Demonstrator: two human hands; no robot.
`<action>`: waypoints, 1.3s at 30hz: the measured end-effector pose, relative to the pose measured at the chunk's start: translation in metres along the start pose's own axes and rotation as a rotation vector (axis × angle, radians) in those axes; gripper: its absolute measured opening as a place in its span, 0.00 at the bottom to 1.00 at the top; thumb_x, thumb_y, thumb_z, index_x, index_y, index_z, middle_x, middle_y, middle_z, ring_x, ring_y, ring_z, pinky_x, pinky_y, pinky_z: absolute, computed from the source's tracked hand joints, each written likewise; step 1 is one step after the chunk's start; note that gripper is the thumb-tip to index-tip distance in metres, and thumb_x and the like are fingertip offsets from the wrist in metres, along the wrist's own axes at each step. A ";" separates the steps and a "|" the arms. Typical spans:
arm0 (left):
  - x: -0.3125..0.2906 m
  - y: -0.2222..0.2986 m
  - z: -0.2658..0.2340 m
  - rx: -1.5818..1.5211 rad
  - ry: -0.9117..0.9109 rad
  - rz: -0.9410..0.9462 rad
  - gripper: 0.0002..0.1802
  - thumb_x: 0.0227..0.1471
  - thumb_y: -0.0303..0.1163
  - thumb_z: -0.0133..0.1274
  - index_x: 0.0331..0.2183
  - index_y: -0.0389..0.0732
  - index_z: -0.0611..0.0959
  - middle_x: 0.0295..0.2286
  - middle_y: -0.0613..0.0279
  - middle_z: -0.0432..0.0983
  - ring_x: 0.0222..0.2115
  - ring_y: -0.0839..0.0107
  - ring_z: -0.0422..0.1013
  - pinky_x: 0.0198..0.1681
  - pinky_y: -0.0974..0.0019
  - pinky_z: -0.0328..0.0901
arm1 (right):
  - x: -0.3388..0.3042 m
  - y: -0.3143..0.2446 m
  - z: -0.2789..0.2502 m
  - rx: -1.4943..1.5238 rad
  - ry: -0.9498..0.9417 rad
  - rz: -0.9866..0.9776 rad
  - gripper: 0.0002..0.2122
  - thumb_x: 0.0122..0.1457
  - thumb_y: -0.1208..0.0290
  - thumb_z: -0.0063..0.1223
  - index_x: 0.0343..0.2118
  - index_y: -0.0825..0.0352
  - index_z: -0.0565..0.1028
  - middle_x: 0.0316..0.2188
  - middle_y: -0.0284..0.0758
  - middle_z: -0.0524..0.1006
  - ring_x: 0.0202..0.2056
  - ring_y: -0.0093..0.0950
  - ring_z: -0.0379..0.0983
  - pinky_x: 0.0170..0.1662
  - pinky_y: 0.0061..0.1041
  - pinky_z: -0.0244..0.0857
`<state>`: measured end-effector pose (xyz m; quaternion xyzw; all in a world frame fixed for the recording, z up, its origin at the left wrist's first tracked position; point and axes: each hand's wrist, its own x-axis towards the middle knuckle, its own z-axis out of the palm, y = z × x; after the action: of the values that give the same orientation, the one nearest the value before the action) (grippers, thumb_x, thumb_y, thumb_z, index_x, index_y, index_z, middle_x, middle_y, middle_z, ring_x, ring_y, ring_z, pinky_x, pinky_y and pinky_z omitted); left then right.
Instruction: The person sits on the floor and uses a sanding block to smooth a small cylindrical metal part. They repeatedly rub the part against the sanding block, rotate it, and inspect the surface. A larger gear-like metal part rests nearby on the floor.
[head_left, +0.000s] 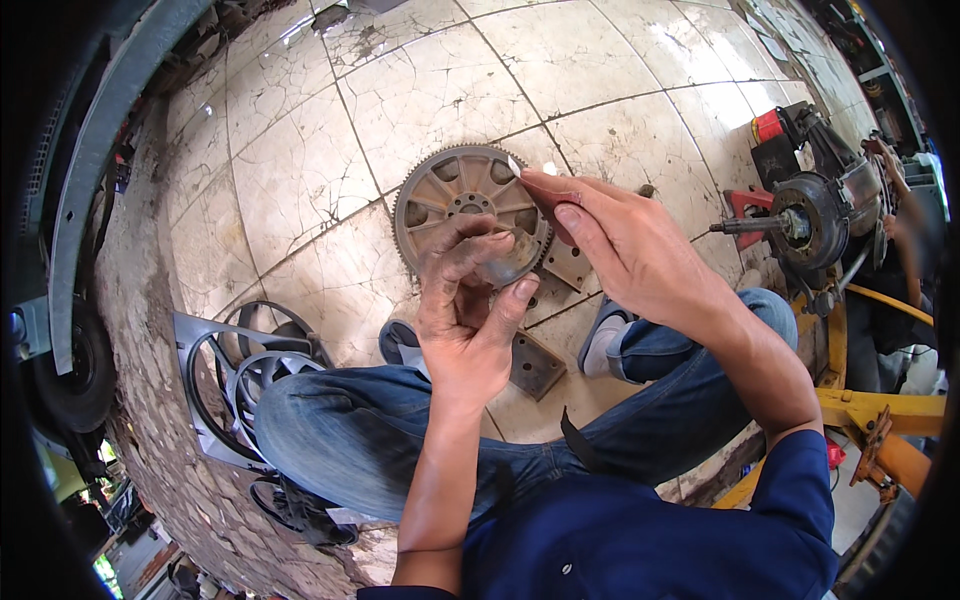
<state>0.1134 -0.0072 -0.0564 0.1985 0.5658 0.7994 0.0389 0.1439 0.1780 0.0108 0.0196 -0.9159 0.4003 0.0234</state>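
Observation:
My left hand (462, 318) is closed around the edge of a small round metal part (513, 262), its fingers on one side and the thumb on the other. In my right hand (632, 240) is a folded reddish-brown sheet that looks like sandpaper (548, 203), pinched between thumb and fingers. The sheet is just above the round part; whether they touch I cannot tell. Beneath both hands a toothed flywheel (437, 190) lies flat on the tiles, partly hidden. Two dark metal blocks, one a drilled block (537, 366), show between my feet and the flywheel.
A radiator fan in its shroud (205, 385) lies by my left knee. To the right stand a hub assembly (800, 220) with a red stand (745, 205) and a yellow frame (880, 410). Another person's arm (905, 190) shows at the far right. A tyre (78, 370) is at the far left.

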 end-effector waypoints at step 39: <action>-0.002 -0.013 -0.004 -0.144 0.058 0.019 0.27 0.50 0.11 0.64 0.49 0.39 0.75 0.50 0.54 0.73 0.50 0.68 0.74 0.55 0.65 0.70 | -0.007 -0.003 0.006 0.057 -0.001 -0.230 0.21 0.69 0.76 0.46 0.64 0.69 0.69 0.58 0.47 0.75 0.55 0.46 0.75 0.57 0.38 0.71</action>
<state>0.1118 -0.0066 -0.0701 0.1773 0.5059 0.8437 0.0293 0.1513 0.1711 0.0084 0.1255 -0.8959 0.4207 0.0684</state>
